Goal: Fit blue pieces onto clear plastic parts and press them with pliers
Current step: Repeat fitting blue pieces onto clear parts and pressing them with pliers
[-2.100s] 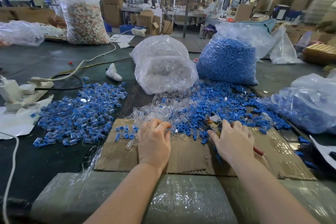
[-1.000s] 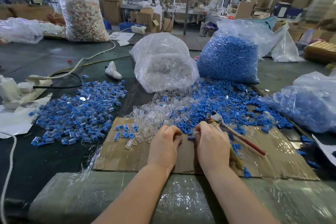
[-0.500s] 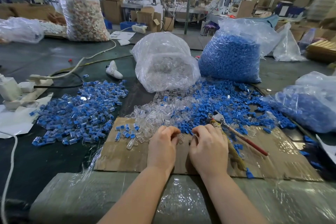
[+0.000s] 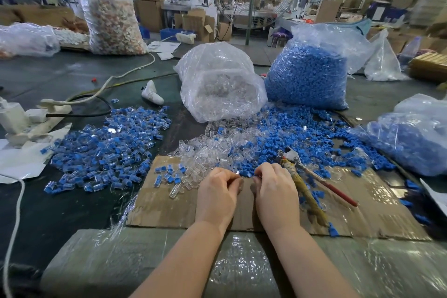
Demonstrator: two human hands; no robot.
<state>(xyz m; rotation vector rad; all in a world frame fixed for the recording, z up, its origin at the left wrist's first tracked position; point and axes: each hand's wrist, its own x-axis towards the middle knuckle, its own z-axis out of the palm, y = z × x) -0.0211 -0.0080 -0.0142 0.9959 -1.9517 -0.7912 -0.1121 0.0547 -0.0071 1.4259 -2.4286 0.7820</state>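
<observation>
No legible writing appears anywhere in frame. At lower centre, the left hand (image 4: pixel 219 195) and right hand (image 4: pixel 275 191) rest side by side on the cardboard sheet (image 4: pixel 164 205), fingers curled tight; each fingertip pinch seems to hold a small part, too small to identify. Clear plastic parts (image 4: pixel 205 152) and blue pieces (image 4: pixel 278 138) lie piled just above. The pliers (image 4: pixel 302 176) lie right of the right hand.

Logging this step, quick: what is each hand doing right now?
Left hand: fingers curled, pinching a small clear part.
Right hand: fingers curled at the same spot; what it holds cannot be told. Pliers lie beside it.
</observation>
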